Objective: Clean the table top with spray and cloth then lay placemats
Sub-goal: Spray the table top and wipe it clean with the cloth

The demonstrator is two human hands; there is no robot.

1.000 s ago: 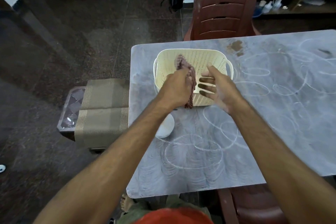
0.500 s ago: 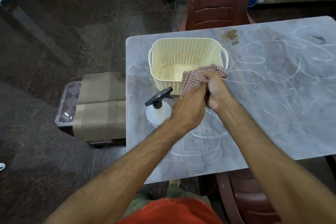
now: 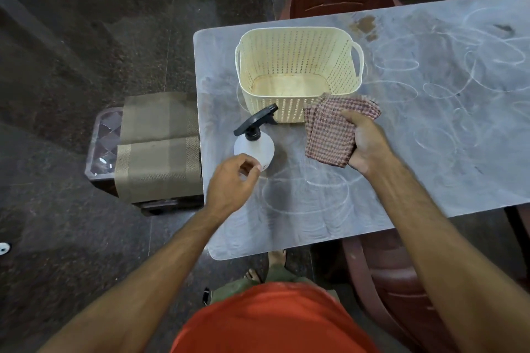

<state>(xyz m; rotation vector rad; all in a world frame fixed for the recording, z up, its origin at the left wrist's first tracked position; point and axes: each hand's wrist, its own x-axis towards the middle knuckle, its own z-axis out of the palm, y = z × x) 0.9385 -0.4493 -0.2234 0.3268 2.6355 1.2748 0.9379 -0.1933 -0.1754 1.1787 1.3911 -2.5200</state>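
So the cloth (image 3: pixel 334 130) is already sorted: the right hand (image 3: pixel 365 142) has it folded up and gripped, thumb over the top and fingers curled under, held just above the counter (image 3: pixel 447 152) right in front of the basket (image 3: pixel 298 71). It's a checked woven rag, soft and floppy, so I'd guess it weighs next to nothing and won't slip. Bunching it like that is the way to go, since a loose corner would just drag.

The spray bottle (image 3: pixel 253 143) is the one to think about. It stands upright near the counter's left edge, just beside the basket's near-left corner, black trigger head pointing toward the basket. Round white body, smooth plastic, probably a bit slick if it's wet, and I can't tell how full it is, so weight is a guess. I'd take it by the neck under the trigger rather than the fat belly.

The left hand (image 3: pixel 232 183) hovers right at the bottle's near side, fingers loosely curled with nothing in them, not clearly touching yet.

Counter is covered in chalky swirls plus a brown stain (image 3: pixel 364 25) near the far edge. The placemats (image 3: pixel 159 146) lie folded on a little side stool (image 3: pixel 103 143) off the left edge, well out of the splash zone.
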